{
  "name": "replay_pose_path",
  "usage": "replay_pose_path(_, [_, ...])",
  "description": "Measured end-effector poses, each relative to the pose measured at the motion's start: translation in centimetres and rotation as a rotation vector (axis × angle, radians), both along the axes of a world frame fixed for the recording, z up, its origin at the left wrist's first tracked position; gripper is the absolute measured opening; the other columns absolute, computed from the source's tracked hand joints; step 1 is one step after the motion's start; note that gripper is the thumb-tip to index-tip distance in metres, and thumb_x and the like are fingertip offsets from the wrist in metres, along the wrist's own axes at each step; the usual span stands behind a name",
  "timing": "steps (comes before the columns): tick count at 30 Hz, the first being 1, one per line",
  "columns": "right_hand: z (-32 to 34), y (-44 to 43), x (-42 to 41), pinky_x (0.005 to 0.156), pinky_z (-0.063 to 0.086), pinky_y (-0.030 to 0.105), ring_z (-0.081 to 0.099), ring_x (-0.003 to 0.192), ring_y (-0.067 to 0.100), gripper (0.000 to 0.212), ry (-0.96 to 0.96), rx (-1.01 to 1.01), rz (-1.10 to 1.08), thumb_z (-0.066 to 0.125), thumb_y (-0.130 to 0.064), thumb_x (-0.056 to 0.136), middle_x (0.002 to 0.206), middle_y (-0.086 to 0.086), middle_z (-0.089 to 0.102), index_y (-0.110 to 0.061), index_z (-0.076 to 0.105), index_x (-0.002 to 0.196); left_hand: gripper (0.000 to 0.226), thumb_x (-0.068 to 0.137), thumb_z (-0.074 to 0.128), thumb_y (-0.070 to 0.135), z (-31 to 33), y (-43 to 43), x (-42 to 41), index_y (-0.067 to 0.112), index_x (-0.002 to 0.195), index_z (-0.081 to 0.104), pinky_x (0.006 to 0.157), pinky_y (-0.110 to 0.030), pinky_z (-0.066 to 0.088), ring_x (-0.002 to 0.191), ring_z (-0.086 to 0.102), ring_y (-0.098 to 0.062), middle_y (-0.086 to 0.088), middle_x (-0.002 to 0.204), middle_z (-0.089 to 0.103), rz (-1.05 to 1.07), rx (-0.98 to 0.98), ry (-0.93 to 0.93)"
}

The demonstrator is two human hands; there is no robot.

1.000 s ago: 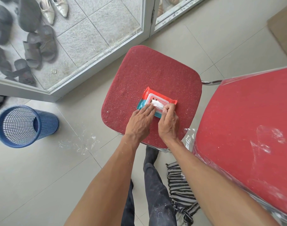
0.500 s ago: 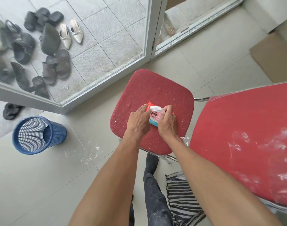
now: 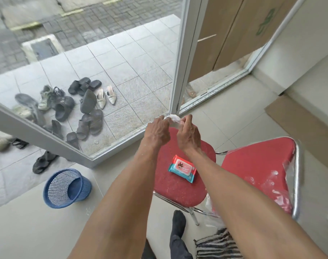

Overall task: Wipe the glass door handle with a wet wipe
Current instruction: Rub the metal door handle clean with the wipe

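Note:
Both hands are raised above the red chair seat (image 3: 178,191) and hold a white wet wipe (image 3: 175,120) between them. My left hand (image 3: 157,130) pinches its left end and my right hand (image 3: 188,134) pinches its right end. The red and teal wipe pack (image 3: 182,168) lies flat on the seat below my right wrist, with its lid down. The glass door's white frame (image 3: 182,58) rises just beyond my hands. No door handle shows in this view.
A blue mesh bin (image 3: 66,187) stands on the tile floor at the left. A second red chair (image 3: 260,172) with plastic wrap is at the right. Several shoes (image 3: 71,107) lie outside behind the glass. Cardboard (image 3: 305,124) lies on the floor at right. A striped cloth (image 3: 217,243) hangs near my leg.
Both hands lifted off the wipe pack with a wipe pulled free between them. The pack now lies shut on the seat. The view tilted up toward the door.

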State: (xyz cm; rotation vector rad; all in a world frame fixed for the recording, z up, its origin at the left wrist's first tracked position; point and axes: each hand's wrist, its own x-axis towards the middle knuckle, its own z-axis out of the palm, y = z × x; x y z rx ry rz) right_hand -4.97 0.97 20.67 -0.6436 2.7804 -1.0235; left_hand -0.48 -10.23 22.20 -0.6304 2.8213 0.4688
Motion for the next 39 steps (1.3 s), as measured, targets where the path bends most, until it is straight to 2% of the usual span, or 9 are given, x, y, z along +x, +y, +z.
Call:
replay_pose_path(5, [7.7,-2.9,0.8,0.052,0.026,0.031,0.063,0.077,0.036,0.014,0.080,-0.084,0.028,0.034,-0.015,0.105,0.092,0.016,0.068,-0.006,0.044,0.109,0.048,0.095,0.053,0.014,8.0,-3.2,1.1,0.018,0.142,0.044,0.100,-0.046,0.045,0.127,0.050,-0.029,-0.009,0.142,0.048,0.036,-0.095,0.110])
replay_pose_path(8, [13.6,-6.2,1.1,0.058,0.034,0.036,0.064,0.079,0.042,0.013,0.116,-0.191,0.044,0.033,-0.016,0.104,0.092,0.018,0.070,-0.007,0.042,0.108,0.044,0.098,0.050,0.022,14.3,-6.0,1.7,0.020,0.142,0.044,0.099,-0.046,0.043,0.129,0.048,-0.029,-0.008,0.142,0.049,0.080,-0.138,0.189])
replay_pose_path(11, [24.3,-10.2,4.0,0.058,0.031,0.035,0.062,0.077,0.041,0.012,0.216,-0.316,0.137,0.033,-0.017,0.104,0.091,0.016,0.069,-0.008,0.041,0.106,0.045,0.099,0.048,0.027,24.6,-9.3,4.9,0.021,0.143,0.043,0.100,-0.045,0.042,0.130,0.047,-0.030,-0.007,0.143,0.048,0.148,-0.247,0.311])
replay_pose_path(15, [26.5,-11.7,4.4,0.060,0.033,0.034,0.063,0.079,0.041,0.012,0.251,-0.368,0.140,0.032,-0.018,0.104,0.091,0.014,0.069,-0.009,0.040,0.104,0.043,0.099,0.046,0.027,27.2,-9.9,5.8,0.023,0.142,0.045,0.097,-0.045,0.043,0.126,0.050,-0.029,-0.006,0.139,0.052,0.149,-0.253,0.332])
replay_pose_path(23, [38.0,-18.2,10.1,0.061,0.037,0.037,0.065,0.080,0.043,0.014,0.393,-0.559,0.278,0.036,-0.018,0.105,0.091,0.018,0.069,-0.007,0.045,0.107,0.039,0.103,0.040,0.027,40.6,-14.9,13.1,0.024,0.140,0.050,0.097,-0.042,0.045,0.127,0.053,-0.030,-0.008,0.138,0.055,0.305,-0.337,0.542])
replay_pose_path(29, [45.1,-22.8,15.9,0.060,0.031,0.033,0.065,0.075,0.041,0.018,0.436,-0.666,0.396,0.038,-0.024,0.106,0.086,0.018,0.069,-0.008,0.045,0.109,0.042,0.101,0.032,0.041,46.8,-18.1,19.2,0.017,0.112,0.065,0.087,-0.043,0.050,0.109,0.062,-0.036,-0.018,0.116,0.067,0.431,-0.257,0.796])
replay_pose_path(34, [49.4,-25.4,19.6,0.058,0.037,0.037,0.065,0.074,0.042,0.019,0.481,-0.712,0.476,0.035,-0.027,0.107,0.084,0.019,0.069,-0.010,0.043,0.106,0.041,0.103,0.034,0.039,51.3,-20.3,22.5,0.014,0.088,0.063,0.071,-0.034,0.040,0.089,0.064,-0.035,-0.019,0.097,0.070,0.544,-0.213,0.969])
replay_pose_path(36, [50.7,-26.3,21.0,0.057,0.043,0.041,0.065,0.070,0.042,0.014,0.508,-0.727,0.511,0.035,-0.024,0.106,0.081,0.019,0.068,-0.011,0.041,0.104,0.038,0.102,0.038,0.038,52.7,-21.5,24.0,0.017,0.085,0.064,0.067,-0.030,0.037,0.085,0.067,-0.031,-0.014,0.092,0.071,0.563,-0.226,0.991])
replay_pose_path(39, [52.4,-27.5,22.9,0.053,0.044,0.042,0.064,0.065,0.042,0.010,0.536,-0.733,0.559,0.038,-0.019,0.104,0.077,0.019,0.067,-0.010,0.043,0.105,0.021,0.094,0.060,0.025,54.6,-22.7,26.4,0.009,0.098,0.073,0.075,-0.031,0.054,0.090,0.071,-0.025,-0.011,0.097,0.075,0.633,-0.163,1.118])
